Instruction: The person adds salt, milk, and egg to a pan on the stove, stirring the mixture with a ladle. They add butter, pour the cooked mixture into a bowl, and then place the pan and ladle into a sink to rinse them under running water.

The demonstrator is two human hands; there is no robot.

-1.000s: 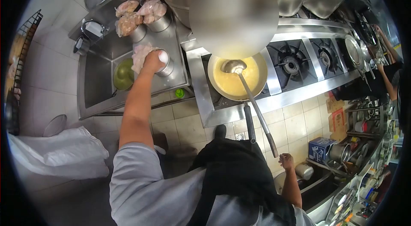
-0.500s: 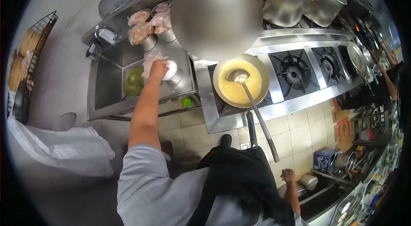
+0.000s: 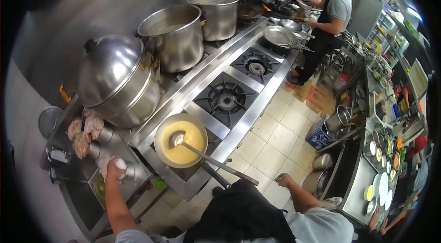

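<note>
My left hand (image 3: 112, 169) is closed at the rim of a metal container (image 3: 133, 171) with something white (image 3: 121, 164) at its top; a pale, crumpled plastic bag (image 3: 103, 164) lies against the fingers. What they grip is hidden. My right hand (image 3: 284, 180) hangs over the floor, fingers curled, with nothing visible in it. In front of me a pan (image 3: 158, 137) of yellow liquid (image 3: 189, 136) stands on the stove. A ladle (image 3: 202, 153) rests in it, its handle crossing above the pan's handle (image 3: 216, 175).
Behind the pan stand a lidded steamer (image 3: 115, 77) and tall pots (image 3: 179, 50) (image 3: 216, 17). Bagged meat (image 3: 82, 144) sits on metal containers beside the sink. Bare burners (image 3: 226, 100) lie to the right. A person (image 3: 337, 8) works at the far stove end; another person's hands (image 3: 376, 222) show lower right.
The view has swung right, bringing the stove, pots and person further into sight. My left hand stays by the metal container. My right hand appears higher, with more of its forearm showing.
</note>
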